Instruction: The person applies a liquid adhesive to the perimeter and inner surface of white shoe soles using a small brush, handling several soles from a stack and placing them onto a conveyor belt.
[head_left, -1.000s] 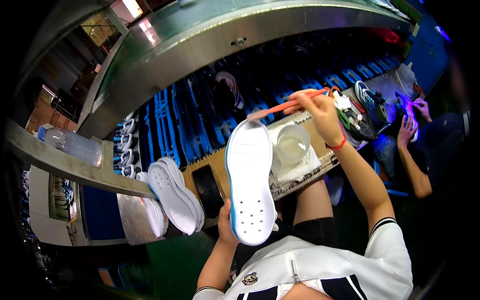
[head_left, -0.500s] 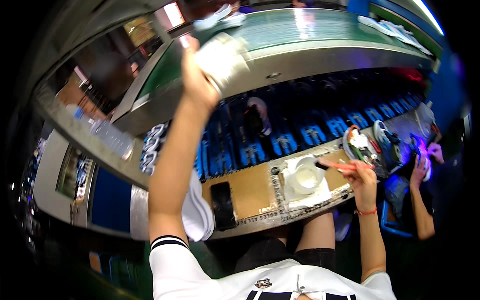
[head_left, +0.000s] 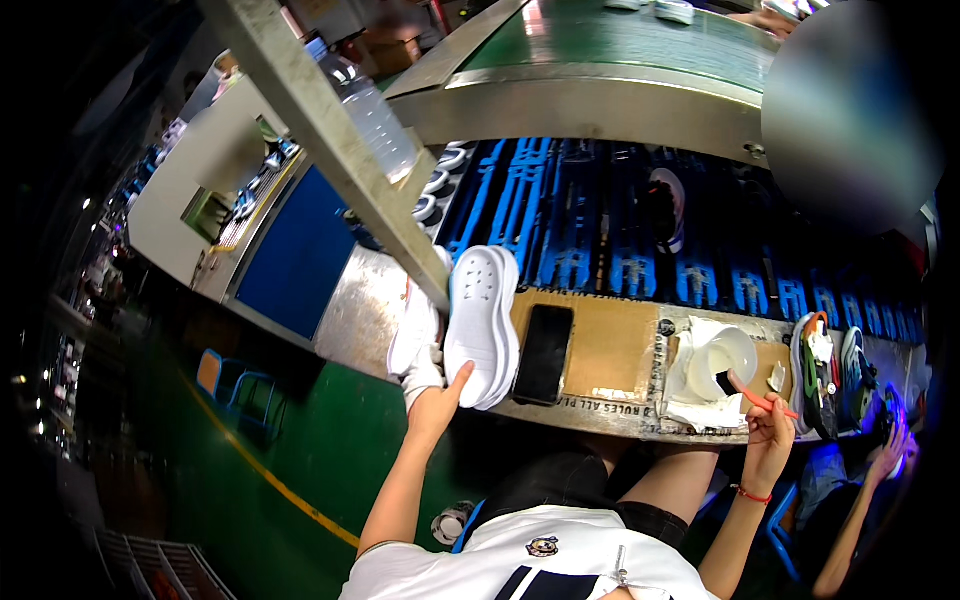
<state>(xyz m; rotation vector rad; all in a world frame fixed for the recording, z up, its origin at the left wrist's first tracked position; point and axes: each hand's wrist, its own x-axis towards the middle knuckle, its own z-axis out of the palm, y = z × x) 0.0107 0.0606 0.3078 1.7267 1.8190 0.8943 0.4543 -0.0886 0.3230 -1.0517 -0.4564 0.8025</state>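
Observation:
My left hand (head_left: 432, 408) is at the near end of a stack of white shoe soles (head_left: 478, 325), its thumb over their edge. White cloth-like material covers some of its fingers, which are partly hidden. Another white sole (head_left: 412, 335) lies just left of that hand. My right hand (head_left: 768, 440) is closed round a red-handled brush (head_left: 770, 402). The brush's dark tip dips into a translucent plastic bowl (head_left: 738, 350) of pale liquid. Under the bowl lies a crumpled white sheet (head_left: 690, 405).
A black phone (head_left: 544, 355) lies on cardboard (head_left: 615, 360) between my hands. A metal post (head_left: 340, 150) rises at the left, beside a plastic bottle (head_left: 370, 120). Blue racks (head_left: 565, 265) and a green conveyor (head_left: 620, 50) stand beyond. A co-worker's hand (head_left: 888, 455) is at right.
My left hand has come down from the conveyor side, where it was raised with something white and blurred, to the soles. The brush tip has moved into the bowl. The view has turned left.

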